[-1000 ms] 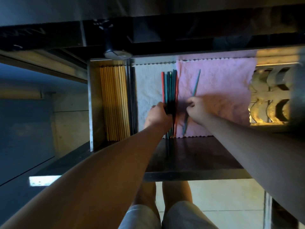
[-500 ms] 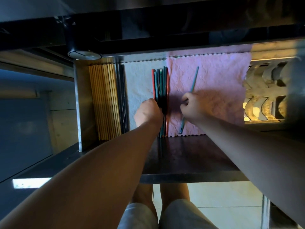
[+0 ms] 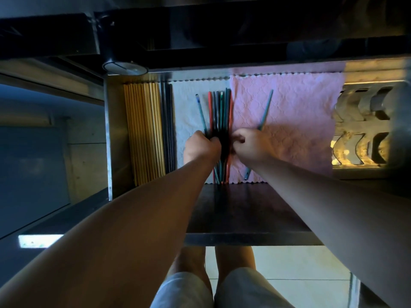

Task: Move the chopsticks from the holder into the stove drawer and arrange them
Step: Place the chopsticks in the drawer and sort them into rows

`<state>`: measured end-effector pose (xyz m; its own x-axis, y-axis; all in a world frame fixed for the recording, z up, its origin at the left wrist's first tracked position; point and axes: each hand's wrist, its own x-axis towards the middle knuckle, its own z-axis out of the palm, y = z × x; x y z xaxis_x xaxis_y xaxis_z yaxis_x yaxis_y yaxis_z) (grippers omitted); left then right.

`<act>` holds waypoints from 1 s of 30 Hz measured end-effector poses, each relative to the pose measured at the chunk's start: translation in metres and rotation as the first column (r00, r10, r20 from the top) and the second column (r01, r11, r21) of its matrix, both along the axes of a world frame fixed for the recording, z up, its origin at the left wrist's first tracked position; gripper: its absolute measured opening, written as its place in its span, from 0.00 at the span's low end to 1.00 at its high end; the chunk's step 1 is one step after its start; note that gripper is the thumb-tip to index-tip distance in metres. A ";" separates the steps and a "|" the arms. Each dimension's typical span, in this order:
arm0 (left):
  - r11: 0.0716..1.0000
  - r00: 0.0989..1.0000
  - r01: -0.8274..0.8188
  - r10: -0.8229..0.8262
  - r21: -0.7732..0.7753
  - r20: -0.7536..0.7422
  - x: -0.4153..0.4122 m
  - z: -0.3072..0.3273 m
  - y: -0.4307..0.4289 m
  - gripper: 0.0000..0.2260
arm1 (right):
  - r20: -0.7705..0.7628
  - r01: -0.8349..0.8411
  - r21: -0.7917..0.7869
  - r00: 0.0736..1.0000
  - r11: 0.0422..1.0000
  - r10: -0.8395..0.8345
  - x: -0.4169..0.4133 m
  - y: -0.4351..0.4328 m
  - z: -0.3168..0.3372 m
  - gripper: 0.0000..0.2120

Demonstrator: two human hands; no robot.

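The open stove drawer (image 3: 115,134) holds a bundle of red, teal and dark chopsticks (image 3: 220,112) lying lengthwise between a white cloth (image 3: 186,101) and a pink cloth (image 3: 295,116). My left hand (image 3: 200,147) grips the bundle's left side, and one teal chopstick (image 3: 201,114) splays out to the left from it. My right hand (image 3: 251,147) pinches at the bundle's right edge. A single teal chopstick (image 3: 265,112) lies slanted on the pink cloth and passes under my right hand.
A row of yellow wooden chopsticks (image 3: 144,132) and a few dark chopsticks (image 3: 168,130) lie along the drawer's left side. A metal rack (image 3: 364,130) fills the right end. The dark drawer front (image 3: 244,210) is near me, and a stove knob (image 3: 124,67) hangs above.
One teal chopstick has fanned out to the left of the bundle by my left hand. My right hand has shifted left from the slanted chopstick to the bundle's right edge.
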<state>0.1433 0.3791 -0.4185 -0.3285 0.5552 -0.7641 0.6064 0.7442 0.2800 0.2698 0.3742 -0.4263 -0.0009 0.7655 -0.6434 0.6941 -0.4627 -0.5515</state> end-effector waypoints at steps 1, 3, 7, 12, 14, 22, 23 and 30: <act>1.000 1.000 -0.018 0.018 0.017 0.009 -0.003 -0.001 -0.002 0.11 | 0.007 0.021 -0.003 1.000 1.000 -0.021 -0.003 0.000 -0.001 0.12; 0.998 0.999 -0.036 0.036 0.043 0.019 -0.009 -0.001 -0.007 0.09 | 0.049 0.073 0.013 0.996 0.997 -0.073 -0.009 0.001 -0.001 0.12; 0.997 0.998 -0.050 0.047 0.057 0.049 -0.017 -0.001 -0.013 0.06 | 0.130 0.088 0.040 0.987 0.995 -0.092 -0.018 0.003 -0.002 0.10; 0.990 0.989 -0.130 0.125 0.051 0.083 -0.022 0.002 -0.013 0.06 | 0.232 0.053 0.019 0.971 0.998 -0.056 -0.032 0.012 -0.003 0.13; 0.983 0.980 -0.177 0.172 0.053 0.096 -0.023 0.002 -0.012 0.07 | 0.273 0.043 0.024 0.961 0.999 -0.048 -0.037 0.016 -0.005 0.16; 0.972 0.963 -0.223 0.208 0.076 0.172 -0.023 0.003 -0.006 0.04 | 0.241 0.120 -0.041 0.965 0.992 -0.107 -0.043 0.021 -0.005 0.11; 0.970 0.963 -0.225 0.207 0.092 0.172 -0.023 0.003 -0.005 0.03 | 0.237 0.146 -0.053 0.963 0.988 -0.130 -0.043 0.022 -0.004 0.12; 0.989 0.983 -0.022 -0.006 0.148 0.183 -0.011 -0.002 -0.009 0.10 | 0.183 0.321 -0.020 0.932 0.947 -0.312 -0.033 0.018 0.010 0.08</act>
